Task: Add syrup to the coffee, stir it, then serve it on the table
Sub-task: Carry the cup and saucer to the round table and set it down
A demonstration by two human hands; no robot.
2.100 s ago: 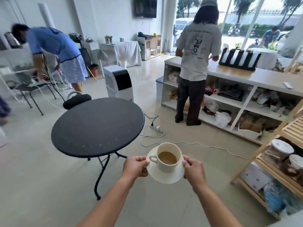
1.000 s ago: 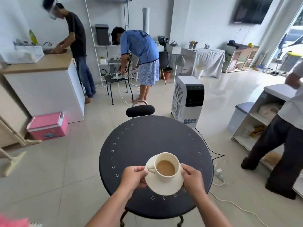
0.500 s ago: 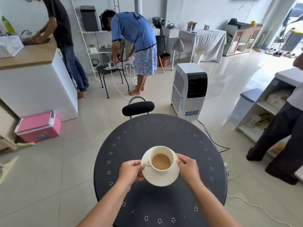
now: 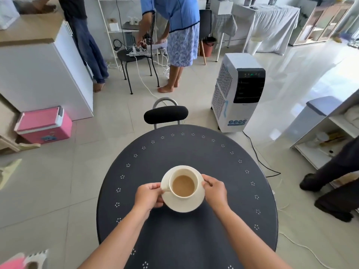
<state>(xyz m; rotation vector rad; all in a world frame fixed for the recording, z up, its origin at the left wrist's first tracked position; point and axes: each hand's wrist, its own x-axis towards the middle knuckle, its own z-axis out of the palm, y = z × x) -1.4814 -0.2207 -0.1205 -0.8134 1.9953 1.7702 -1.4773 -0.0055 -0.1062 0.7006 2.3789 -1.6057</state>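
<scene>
Obs., left to right. Left hand (image 4: 148,197): fingers curled closed on the left rim of the saucer (image 4: 181,205), thumb on top beside the cup's handle. Cup (image 4: 184,183) sits centred on the saucer, milky coffee (image 4: 183,185) inside, level well below the rim. Right hand (image 4: 214,192): fingers pinched closed on the saucer's right edge.

Both are over the middle of the round black table (image 4: 186,241); a shadow shows under the saucer's near edge, so I judge it just above the top or barely meeting it (cannot say which).

Step in hand, as I read it: set-down. To do it well: keep the saucer level, lower both sides together, then slide the fingers out sideways, so the cup does not skid or slop.

Not readable: fingertips under the saucer; the handle, mostly covered by the left thumb; whether syrup is stirred in (no spoon in view); the table's near edge, cut off by the frame.
</scene>
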